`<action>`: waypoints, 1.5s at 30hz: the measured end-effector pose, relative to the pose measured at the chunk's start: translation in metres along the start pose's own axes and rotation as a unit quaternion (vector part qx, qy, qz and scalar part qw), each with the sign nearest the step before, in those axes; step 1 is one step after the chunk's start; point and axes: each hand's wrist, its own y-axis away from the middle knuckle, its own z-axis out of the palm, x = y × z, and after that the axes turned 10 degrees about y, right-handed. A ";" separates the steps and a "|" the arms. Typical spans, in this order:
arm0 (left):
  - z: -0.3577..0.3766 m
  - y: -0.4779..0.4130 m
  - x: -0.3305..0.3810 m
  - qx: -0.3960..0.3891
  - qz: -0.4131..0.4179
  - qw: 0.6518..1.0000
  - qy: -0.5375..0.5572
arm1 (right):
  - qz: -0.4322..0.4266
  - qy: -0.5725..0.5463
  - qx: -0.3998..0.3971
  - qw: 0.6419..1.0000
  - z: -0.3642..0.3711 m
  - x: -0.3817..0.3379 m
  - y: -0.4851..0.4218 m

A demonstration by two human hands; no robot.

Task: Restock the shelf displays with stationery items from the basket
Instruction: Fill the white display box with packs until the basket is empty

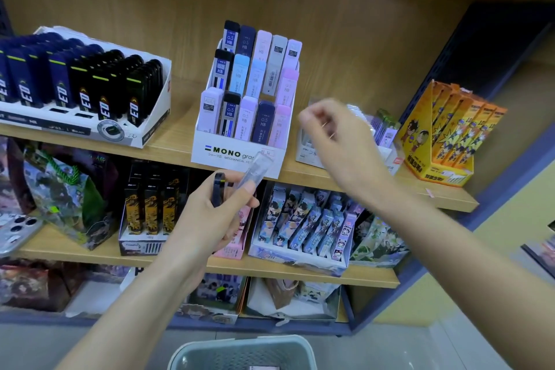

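My left hand (210, 216) grips several slim lead cases in front of the shelf: a clear one (257, 170) sticks up past my thumb and a black one (218, 189) shows beside it. My right hand (339, 135) hovers blurred over a white display box (309, 147) on the top shelf, fingers curled and pinched together; whether it holds anything is unclear. The white MONO display (240, 153) with pastel and dark lead cases stands just left of it. A pale grey-green basket (243, 351) sits on the floor at the bottom edge.
A white tray of dark blue and black cases (90, 84) fills the top shelf's left. An orange cartoon box (447, 135) stands at the right. Lower shelves hold cartoon pen boxes (303, 231), black-and-gold boxes (150, 210) and gift bags (66, 195).
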 end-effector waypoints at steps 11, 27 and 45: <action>0.004 0.008 -0.004 -0.013 0.014 0.999 -0.051 | 0.070 -0.183 -0.148 0.969 -0.012 -0.013 0.033; -0.001 0.004 0.005 -0.017 0.026 0.999 -0.032 | 0.052 0.116 -0.009 0.992 -0.010 0.073 -0.071; -0.043 0.020 0.023 -0.005 0.091 0.993 -0.069 | -0.069 -0.048 -0.005 0.996 0.020 -0.038 0.015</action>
